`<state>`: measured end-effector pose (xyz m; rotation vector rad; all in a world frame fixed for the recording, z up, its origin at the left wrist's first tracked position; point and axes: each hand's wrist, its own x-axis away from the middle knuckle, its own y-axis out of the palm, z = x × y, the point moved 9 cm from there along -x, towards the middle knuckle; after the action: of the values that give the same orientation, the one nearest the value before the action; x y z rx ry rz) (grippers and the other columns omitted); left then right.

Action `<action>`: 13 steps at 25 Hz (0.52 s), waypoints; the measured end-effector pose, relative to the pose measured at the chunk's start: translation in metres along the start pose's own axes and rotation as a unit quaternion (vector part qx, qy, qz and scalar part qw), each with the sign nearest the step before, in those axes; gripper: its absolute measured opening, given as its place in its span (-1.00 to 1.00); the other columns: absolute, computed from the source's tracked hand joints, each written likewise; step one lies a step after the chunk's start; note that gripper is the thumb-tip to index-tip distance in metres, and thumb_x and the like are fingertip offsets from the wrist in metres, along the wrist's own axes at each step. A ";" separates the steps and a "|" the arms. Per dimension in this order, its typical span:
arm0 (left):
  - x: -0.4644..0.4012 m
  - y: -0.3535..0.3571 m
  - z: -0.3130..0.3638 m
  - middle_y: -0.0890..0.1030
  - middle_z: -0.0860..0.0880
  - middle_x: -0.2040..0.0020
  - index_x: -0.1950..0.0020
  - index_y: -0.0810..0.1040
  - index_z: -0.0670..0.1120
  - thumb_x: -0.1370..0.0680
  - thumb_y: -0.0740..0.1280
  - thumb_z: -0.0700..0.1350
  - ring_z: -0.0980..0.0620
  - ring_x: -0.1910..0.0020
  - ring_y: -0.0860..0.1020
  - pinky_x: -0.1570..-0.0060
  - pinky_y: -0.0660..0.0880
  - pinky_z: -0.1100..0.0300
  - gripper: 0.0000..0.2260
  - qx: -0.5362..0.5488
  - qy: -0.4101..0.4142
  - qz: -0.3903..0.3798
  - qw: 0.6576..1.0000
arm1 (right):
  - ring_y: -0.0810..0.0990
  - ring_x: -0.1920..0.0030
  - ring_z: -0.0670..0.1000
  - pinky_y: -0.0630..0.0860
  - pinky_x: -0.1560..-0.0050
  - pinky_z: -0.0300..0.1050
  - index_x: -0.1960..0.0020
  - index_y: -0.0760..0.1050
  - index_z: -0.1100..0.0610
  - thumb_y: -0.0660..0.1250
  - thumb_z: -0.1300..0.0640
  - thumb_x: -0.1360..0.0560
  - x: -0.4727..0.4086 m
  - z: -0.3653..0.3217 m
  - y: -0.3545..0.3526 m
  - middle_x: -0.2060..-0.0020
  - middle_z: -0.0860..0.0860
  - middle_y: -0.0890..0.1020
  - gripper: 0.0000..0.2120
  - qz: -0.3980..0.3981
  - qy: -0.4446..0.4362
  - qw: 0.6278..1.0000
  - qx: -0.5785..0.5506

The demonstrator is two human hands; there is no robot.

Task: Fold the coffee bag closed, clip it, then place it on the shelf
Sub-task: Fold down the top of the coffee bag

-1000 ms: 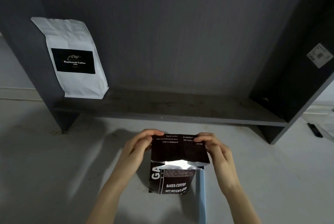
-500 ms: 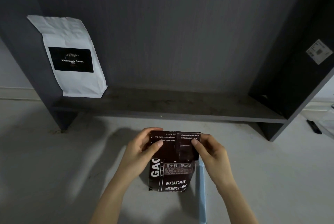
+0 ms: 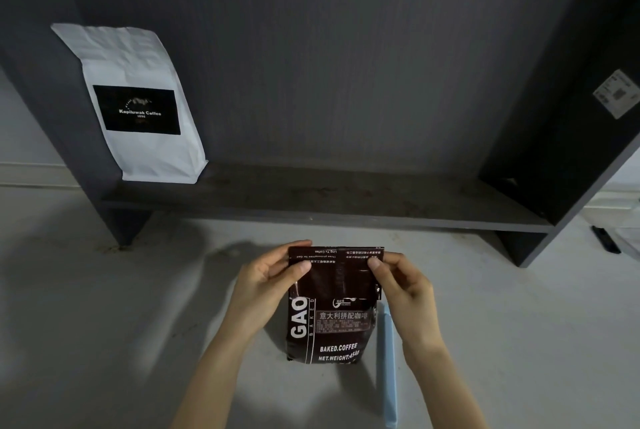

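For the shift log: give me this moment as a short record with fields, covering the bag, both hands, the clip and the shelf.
dark coffee bag: upright on the floor, top flap folded down
left hand: grip on the flap's left corner
right hand: grip on the flap's right corner
blue clip: lying on the floor right of the bag, untouched
shelf: white coffee bag standing at its left end
step: folding; clipping not yet done
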<state>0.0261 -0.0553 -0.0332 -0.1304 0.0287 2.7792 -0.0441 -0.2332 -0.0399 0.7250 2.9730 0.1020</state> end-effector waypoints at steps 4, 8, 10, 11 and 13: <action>0.000 0.006 -0.007 0.64 0.38 0.28 0.05 0.55 0.08 -0.45 0.31 -0.24 0.41 0.14 0.57 0.20 0.42 0.58 -0.79 -0.001 -0.020 -0.036 0.999 | 0.61 0.33 -0.20 0.50 0.32 -0.45 0.14 0.59 0.17 0.32 0.23 -0.42 -0.001 0.002 -0.006 0.32 -0.02 0.66 -0.93 0.011 0.020 1.000 -0.014; 0.008 0.003 -0.025 0.69 0.22 0.10 -0.01 0.59 0.03 -0.37 0.41 -0.05 0.24 0.02 0.60 0.08 0.49 0.45 -0.78 0.041 -0.056 -0.053 0.996 | 0.62 0.25 -0.21 0.51 0.26 -0.45 0.02 0.56 0.21 0.30 0.23 -0.43 0.005 0.006 -0.004 0.19 0.04 0.66 -0.85 0.004 0.021 0.999 -0.024; 0.010 0.001 -0.034 0.69 0.12 0.02 -0.03 0.59 0.03 -0.27 0.42 0.09 0.13 -0.05 0.60 -0.04 0.48 0.28 -0.64 0.057 -0.073 -0.060 0.994 | 0.63 0.22 -0.22 0.52 0.25 -0.44 -0.03 0.55 0.20 0.28 0.27 -0.44 0.008 0.007 -0.003 0.17 0.00 0.67 -0.82 -0.007 0.017 0.999 -0.031; 0.011 0.000 -0.037 0.69 0.09 0.02 -0.02 0.60 0.03 -0.23 0.40 0.11 0.11 -0.05 0.60 -0.06 0.45 0.23 -0.61 0.066 -0.078 -0.056 0.993 | 0.63 0.22 -0.22 0.52 0.25 -0.44 -0.05 0.54 0.20 0.27 0.30 -0.44 0.009 0.008 -0.003 0.17 -0.02 0.66 -0.80 -0.012 0.016 0.999 -0.038; 0.010 -0.002 -0.041 0.70 0.09 0.04 0.00 0.60 0.02 -0.23 0.39 0.10 0.11 -0.04 0.60 -0.08 0.44 0.22 -0.63 0.074 -0.081 -0.051 0.993 | 0.63 0.21 -0.24 0.51 0.25 -0.45 -0.07 0.52 0.19 0.26 0.34 -0.44 0.011 0.011 -0.003 0.17 -0.04 0.66 -0.77 -0.016 0.018 0.998 -0.051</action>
<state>0.0207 -0.0514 -0.0747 0.1272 0.1823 2.6651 -0.0544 -0.2305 -0.0521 0.6713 2.9857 0.2640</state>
